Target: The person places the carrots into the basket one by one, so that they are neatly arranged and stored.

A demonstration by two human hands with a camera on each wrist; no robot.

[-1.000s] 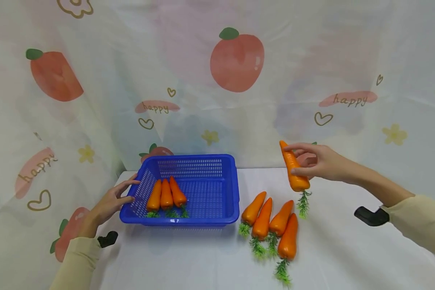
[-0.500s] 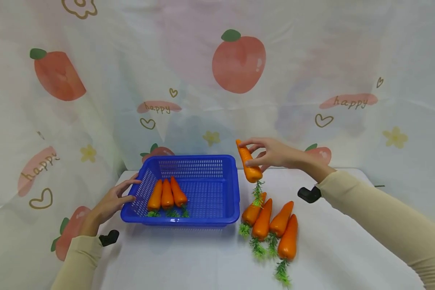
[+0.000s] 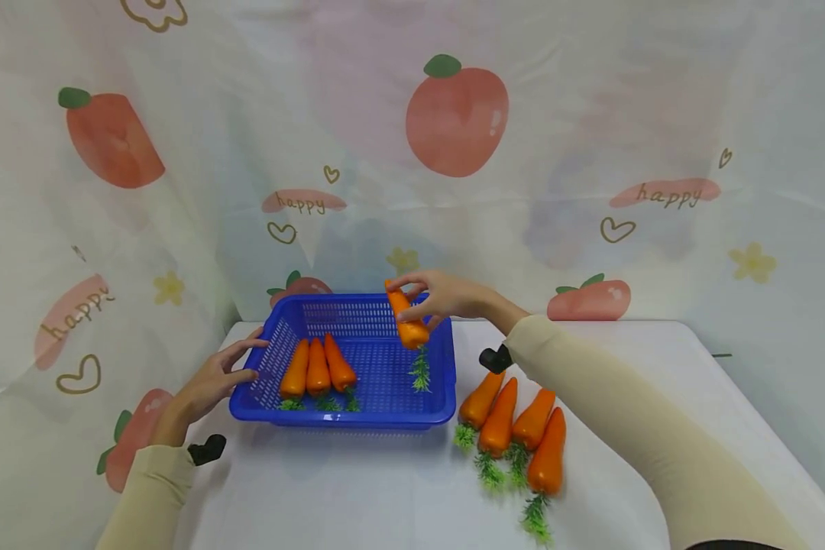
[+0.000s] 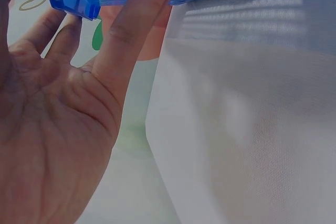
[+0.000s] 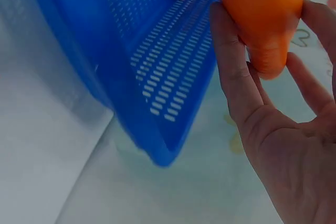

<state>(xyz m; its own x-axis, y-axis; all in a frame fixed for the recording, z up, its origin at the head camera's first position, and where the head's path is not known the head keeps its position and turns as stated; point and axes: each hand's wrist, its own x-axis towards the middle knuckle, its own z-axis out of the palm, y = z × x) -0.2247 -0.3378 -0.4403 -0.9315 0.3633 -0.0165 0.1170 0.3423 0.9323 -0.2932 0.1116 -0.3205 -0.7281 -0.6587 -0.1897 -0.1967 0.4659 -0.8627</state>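
Bright, even light (wrist views blurred).

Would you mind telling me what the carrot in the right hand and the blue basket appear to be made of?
The carrot in the right hand looks like moulded plastic or foam: uniform glossy orange skin, stiff bright-green artificial leaves. Probably a toy.

The blue basket looks like rigid injection-moulded plastic: even colour, a slight sheen, regular slotted perforations in walls and floor.

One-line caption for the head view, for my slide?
Right hand holds a carrot above the blue basket; left hand touches its side.
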